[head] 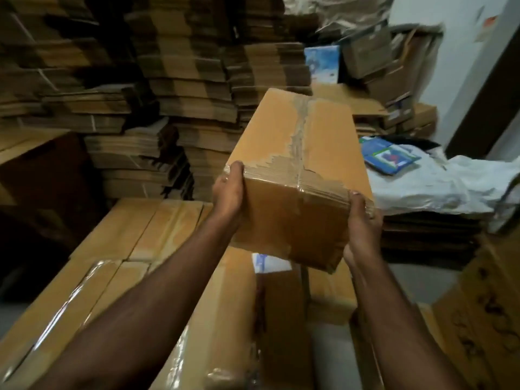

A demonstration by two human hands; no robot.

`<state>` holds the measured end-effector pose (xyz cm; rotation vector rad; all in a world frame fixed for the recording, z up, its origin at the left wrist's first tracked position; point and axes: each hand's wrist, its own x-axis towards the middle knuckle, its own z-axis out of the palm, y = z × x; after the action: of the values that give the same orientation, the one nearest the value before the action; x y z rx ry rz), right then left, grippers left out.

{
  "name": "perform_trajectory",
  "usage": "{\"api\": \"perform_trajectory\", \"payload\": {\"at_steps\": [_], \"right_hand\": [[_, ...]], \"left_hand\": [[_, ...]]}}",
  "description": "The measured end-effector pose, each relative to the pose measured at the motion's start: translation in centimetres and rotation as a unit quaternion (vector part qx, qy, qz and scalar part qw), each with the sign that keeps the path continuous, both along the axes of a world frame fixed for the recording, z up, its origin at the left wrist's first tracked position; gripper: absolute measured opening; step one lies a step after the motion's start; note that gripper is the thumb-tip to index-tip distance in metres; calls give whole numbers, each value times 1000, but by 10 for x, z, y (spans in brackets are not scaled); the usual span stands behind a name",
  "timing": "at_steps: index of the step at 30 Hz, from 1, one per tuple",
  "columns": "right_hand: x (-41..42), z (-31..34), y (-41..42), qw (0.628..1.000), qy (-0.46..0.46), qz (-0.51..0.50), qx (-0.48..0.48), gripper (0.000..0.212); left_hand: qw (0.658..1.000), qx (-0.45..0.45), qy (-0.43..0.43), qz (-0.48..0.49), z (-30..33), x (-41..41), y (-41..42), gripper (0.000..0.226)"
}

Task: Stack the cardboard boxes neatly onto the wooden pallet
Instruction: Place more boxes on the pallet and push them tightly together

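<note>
1. Brown corrugated sheets, the flattened cardboard stacks (157, 88), fill the left and back of the room in tall, uneven piles that reach the top of the view.
2. Below them, at lower left, sealed boxes (135, 237) lie side by side, their tops shining with clear tape.
3. My left hand (229, 192) grips the near left corner of the cardboard box (306, 164), thumb hooked over the top edge, the other fingers hidden behind the left side.
4. I hold the box in the air at centre, above the sealed boxes; its long side points away from me and a torn strip of tape runs down the middle of its top.
5. My right hand (363, 223) grips the near right corner, thumb on the top edge, palm under the lower side.
6. To the right, a white sheet (439, 184) lies crumpled over a low pile, with a blue printed packet (389, 159) resting on it.
7. No wooden pallet can be made out.
</note>
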<state>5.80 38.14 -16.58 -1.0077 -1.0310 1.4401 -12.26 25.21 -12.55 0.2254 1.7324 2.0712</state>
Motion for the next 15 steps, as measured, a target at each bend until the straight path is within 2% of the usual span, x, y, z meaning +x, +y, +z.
{"api": "perform_trajectory", "payload": {"at_steps": [4, 10, 13, 15], "right_hand": [[-76, -22, -45, 998, -53, 31, -34, 85], [-161, -50, -88, 990, -92, 93, -61, 77], [-195, -67, -107, 985, -83, 146, -47, 45], [-214, -77, -125, 978, -87, 182, -61, 35]], "left_hand": [[998, -53, -28, 26, -35, -78, -55, 68], [991, -79, -56, 90, -43, -139, -110, 64], [983, -100, -55, 143, -54, -163, -138, 65], [978, -113, -51, 169, -62, -181, -158, 61]]}}
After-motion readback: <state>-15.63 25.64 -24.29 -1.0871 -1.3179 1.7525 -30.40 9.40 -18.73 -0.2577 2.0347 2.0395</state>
